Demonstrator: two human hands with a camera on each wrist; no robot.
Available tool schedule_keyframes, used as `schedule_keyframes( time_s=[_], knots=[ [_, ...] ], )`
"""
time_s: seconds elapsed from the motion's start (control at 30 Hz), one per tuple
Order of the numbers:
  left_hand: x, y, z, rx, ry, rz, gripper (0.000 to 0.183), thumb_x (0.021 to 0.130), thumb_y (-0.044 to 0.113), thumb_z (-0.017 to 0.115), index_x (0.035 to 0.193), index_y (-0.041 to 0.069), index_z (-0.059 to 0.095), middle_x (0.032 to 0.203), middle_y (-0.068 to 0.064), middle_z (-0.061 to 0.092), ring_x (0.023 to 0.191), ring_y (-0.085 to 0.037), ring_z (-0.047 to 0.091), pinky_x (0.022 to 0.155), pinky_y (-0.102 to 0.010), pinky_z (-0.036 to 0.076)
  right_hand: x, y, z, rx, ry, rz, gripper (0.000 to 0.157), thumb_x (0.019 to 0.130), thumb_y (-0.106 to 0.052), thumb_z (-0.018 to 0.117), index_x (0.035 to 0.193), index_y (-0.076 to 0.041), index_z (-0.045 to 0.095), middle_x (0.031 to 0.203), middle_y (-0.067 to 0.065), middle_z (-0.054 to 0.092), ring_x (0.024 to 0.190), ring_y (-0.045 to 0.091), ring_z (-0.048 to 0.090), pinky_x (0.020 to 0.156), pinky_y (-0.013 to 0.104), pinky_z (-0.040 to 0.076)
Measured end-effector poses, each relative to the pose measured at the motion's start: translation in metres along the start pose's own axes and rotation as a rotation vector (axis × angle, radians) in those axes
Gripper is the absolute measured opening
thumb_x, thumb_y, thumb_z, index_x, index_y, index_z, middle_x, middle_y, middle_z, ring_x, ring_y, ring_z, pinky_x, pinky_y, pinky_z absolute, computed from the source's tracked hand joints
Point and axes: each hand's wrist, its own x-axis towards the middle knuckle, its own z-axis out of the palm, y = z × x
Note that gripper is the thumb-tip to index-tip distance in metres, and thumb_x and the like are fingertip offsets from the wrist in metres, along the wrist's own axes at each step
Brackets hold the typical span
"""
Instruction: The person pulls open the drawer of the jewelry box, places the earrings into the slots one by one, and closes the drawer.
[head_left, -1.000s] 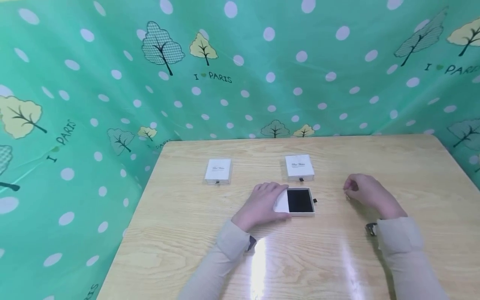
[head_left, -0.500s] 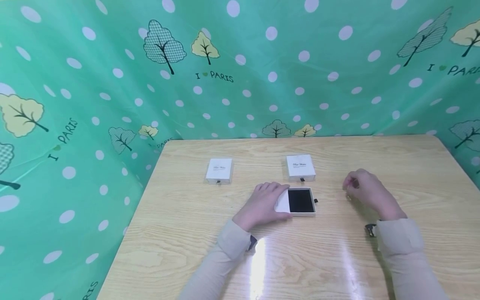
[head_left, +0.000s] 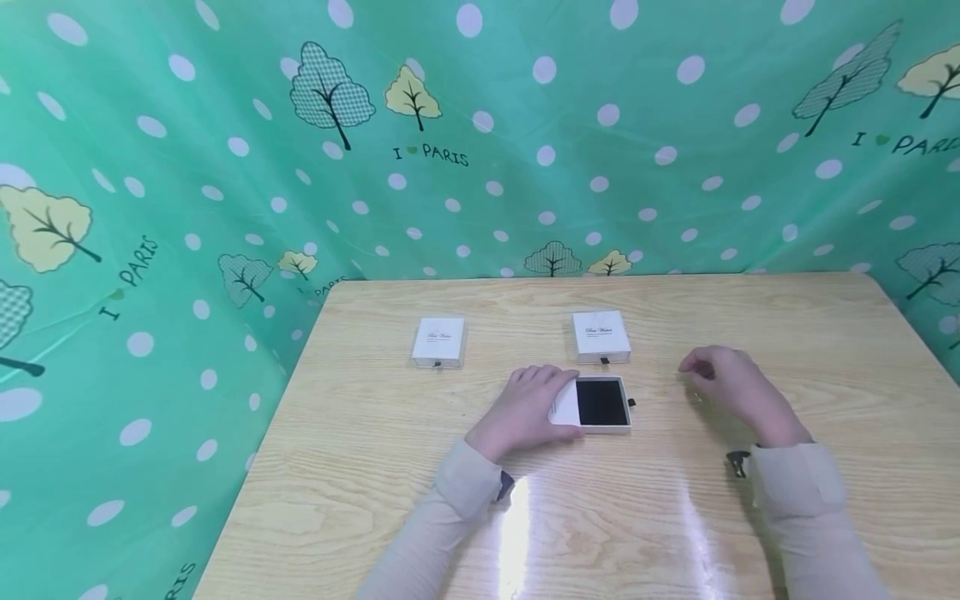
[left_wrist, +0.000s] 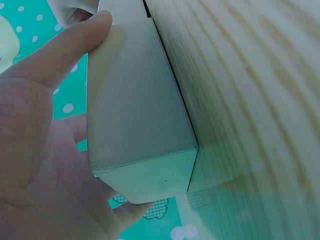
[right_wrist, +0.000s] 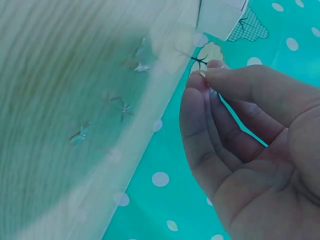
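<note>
My left hand [head_left: 521,412] grips a white drawer-style gift box [head_left: 564,406] from its left end, thumb on the near side and fingers on the far side. Its drawer is slid partway out to the right, showing a black pad [head_left: 602,402] and a small black pull tab [head_left: 632,402]. In the left wrist view the sleeve [left_wrist: 135,95] lies along the palm. My right hand [head_left: 731,383] hovers to the right, thumb and index finger pinching a tiny shiny piece [right_wrist: 212,92], mostly hidden by the fingers. Small silvery star-like pieces [right_wrist: 125,107] lie on the table below it.
Two closed white boxes stand farther back, a left box [head_left: 439,342] and a right box [head_left: 601,336], each with printed lettering and a black tab. The wooden table [head_left: 360,467] ends at a green dotted curtain [head_left: 495,150].
My right hand rises slightly, then comes down and a little left, its fingertips now off the small pieces on the table. The left hand stays on the gift box.
</note>
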Motion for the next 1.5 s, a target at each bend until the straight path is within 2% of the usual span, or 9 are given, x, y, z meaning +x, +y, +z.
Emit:
schedule_keyframes(
  time_s=[0.27, 0.57, 0.73, 0.9, 1.27, 1.37, 1.5],
  knots=[
    [0.001, -0.001, 0.001, -0.006, 0.006, 0.007, 0.091, 0.080, 0.065, 0.070, 0.154, 0.022, 0.036, 0.146, 0.000, 0.048, 0.135, -0.020, 0.043, 0.116, -0.041, 0.031, -0.002, -0.013, 0.000, -0.002, 0.011, -0.040, 0.016, 0.093, 0.001, 0.060, 0.105, 0.004, 0.069, 0.102, 0.021, 0.069, 0.096, 0.037, 0.065, 0.084, 0.052, 0.055],
    [0.001, -0.002, 0.001, -0.002, 0.011, 0.018, 0.091, 0.081, 0.065, 0.069, 0.154, 0.022, 0.036, 0.146, 0.001, 0.048, 0.134, -0.020, 0.043, 0.116, -0.040, 0.032, -0.005, -0.025, 0.000, 0.003, 0.020, -0.067, 0.018, 0.094, -0.005, 0.063, 0.108, 0.006, 0.069, 0.105, 0.024, 0.069, 0.095, 0.038, 0.066, 0.082, 0.052, 0.055],
    [0.001, -0.001, -0.001, -0.006, 0.012, 0.019, 0.091, 0.081, 0.064, 0.069, 0.154, 0.022, 0.036, 0.146, 0.000, 0.049, 0.134, -0.019, 0.043, 0.116, -0.040, 0.032, -0.005, -0.029, 0.000, 0.040, 0.026, -0.040, 0.021, 0.094, -0.007, 0.063, 0.110, 0.005, 0.067, 0.099, 0.019, 0.071, 0.084, 0.027, 0.068, 0.074, 0.045, 0.057],
    [0.000, -0.002, -0.001, -0.011, 0.011, 0.011, 0.091, 0.080, 0.064, 0.070, 0.153, 0.022, 0.037, 0.146, 0.000, 0.048, 0.135, -0.019, 0.043, 0.116, -0.040, 0.032, -0.004, -0.034, 0.004, 0.066, 0.043, -0.031, 0.017, 0.094, -0.011, 0.065, 0.104, 0.002, 0.070, 0.090, 0.010, 0.073, 0.077, 0.018, 0.068, 0.073, 0.042, 0.057],
    [0.000, -0.003, 0.000, -0.014, 0.012, 0.013, 0.091, 0.080, 0.064, 0.070, 0.153, 0.023, 0.036, 0.145, 0.001, 0.049, 0.134, -0.019, 0.043, 0.115, -0.040, 0.032, -0.005, -0.039, 0.013, 0.072, 0.052, -0.154, 0.018, 0.098, -0.013, 0.061, 0.101, -0.002, 0.074, 0.078, 0.004, 0.068, 0.074, 0.015, 0.060, 0.068, 0.029, 0.052],
    [0.000, -0.002, 0.000, -0.013, 0.011, 0.013, 0.090, 0.080, 0.064, 0.070, 0.153, 0.023, 0.036, 0.146, 0.001, 0.049, 0.135, -0.019, 0.042, 0.115, -0.040, 0.032, -0.005, -0.040, 0.015, 0.095, 0.046, -0.170, 0.017, 0.098, -0.013, 0.062, 0.100, -0.001, 0.074, 0.081, 0.004, 0.070, 0.075, 0.014, 0.062, 0.069, 0.029, 0.054],
    [0.000, -0.002, 0.000, -0.012, 0.008, 0.011, 0.090, 0.081, 0.065, 0.070, 0.153, 0.023, 0.037, 0.145, 0.001, 0.048, 0.135, -0.018, 0.042, 0.115, -0.039, 0.032, -0.005, -0.041, 0.018, 0.096, 0.053, -0.190, 0.011, 0.091, -0.009, 0.070, 0.098, -0.001, 0.074, 0.089, 0.007, 0.073, 0.080, 0.016, 0.066, 0.074, 0.032, 0.057]
  ],
)
